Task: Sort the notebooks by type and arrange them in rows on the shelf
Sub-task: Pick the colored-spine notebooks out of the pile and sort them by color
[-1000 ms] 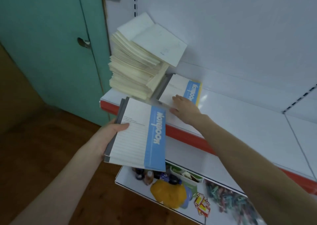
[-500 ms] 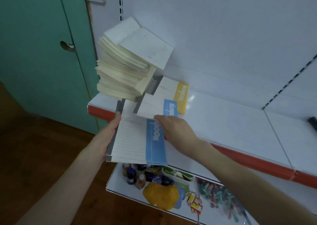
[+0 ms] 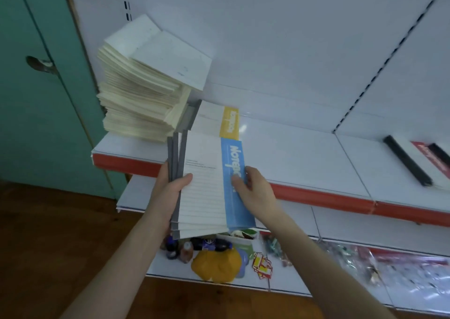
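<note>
My left hand [image 3: 170,192] grips a small stack of blue-striped notebooks [image 3: 207,185] by their grey spines, in front of the white shelf [image 3: 304,163]. The top one reads "Notebook" on its blue band. My right hand [image 3: 253,192] holds the stack's right edge, fingers curled over the blue band. A yellow-striped notebook [image 3: 219,121] lies flat on the shelf just behind the stack. To its left stands a tall, uneven pile of cream notebooks [image 3: 143,94], its top books splayed and overhanging.
A teal door [image 3: 41,87] with a handle stands to the left. Black-spined and red books [image 3: 418,165] lie on the shelf at far right. The lower shelf [image 3: 136,197] holds bottles, a yellow item [image 3: 216,265] and packets. The floor is brown wood.
My right hand took a blue-striped notebook off the shelf and laid it on the one in my left hand. The yellow-striped notebook beneath it now shows. The view shifted right.
</note>
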A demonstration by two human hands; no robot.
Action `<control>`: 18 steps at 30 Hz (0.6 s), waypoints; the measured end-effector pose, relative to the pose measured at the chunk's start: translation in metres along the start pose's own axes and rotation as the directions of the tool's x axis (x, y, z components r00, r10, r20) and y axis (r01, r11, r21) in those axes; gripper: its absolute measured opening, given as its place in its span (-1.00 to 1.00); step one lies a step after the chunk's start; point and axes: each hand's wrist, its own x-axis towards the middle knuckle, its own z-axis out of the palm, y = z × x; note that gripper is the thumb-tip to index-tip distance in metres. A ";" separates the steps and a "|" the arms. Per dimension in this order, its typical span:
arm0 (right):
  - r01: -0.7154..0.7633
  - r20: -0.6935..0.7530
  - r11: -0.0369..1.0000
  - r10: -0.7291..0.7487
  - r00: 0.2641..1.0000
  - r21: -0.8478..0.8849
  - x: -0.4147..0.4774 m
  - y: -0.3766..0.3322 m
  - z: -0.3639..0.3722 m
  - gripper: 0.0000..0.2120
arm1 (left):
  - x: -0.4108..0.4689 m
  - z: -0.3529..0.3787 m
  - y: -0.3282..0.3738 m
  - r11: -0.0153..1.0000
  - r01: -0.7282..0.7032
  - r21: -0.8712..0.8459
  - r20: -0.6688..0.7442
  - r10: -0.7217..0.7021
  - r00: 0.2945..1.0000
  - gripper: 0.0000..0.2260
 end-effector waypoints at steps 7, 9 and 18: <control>-0.074 -0.192 0.978 0.113 0.975 0.195 -0.007 0.030 -0.083 -0.70 | -0.003 0.096 0.001 0.993 -0.041 0.106 0.227 0.016 0.974 -0.62; -0.074 -0.254 0.975 0.127 0.959 0.209 -0.014 0.050 -0.125 -0.73 | -0.009 0.139 -0.002 0.987 -0.071 0.144 0.304 0.025 0.952 -0.62; -0.145 -0.528 0.984 0.179 0.830 0.106 -0.085 0.172 -0.361 -0.84 | -0.074 0.399 -0.066 0.956 -0.230 0.183 0.569 0.088 0.818 -0.63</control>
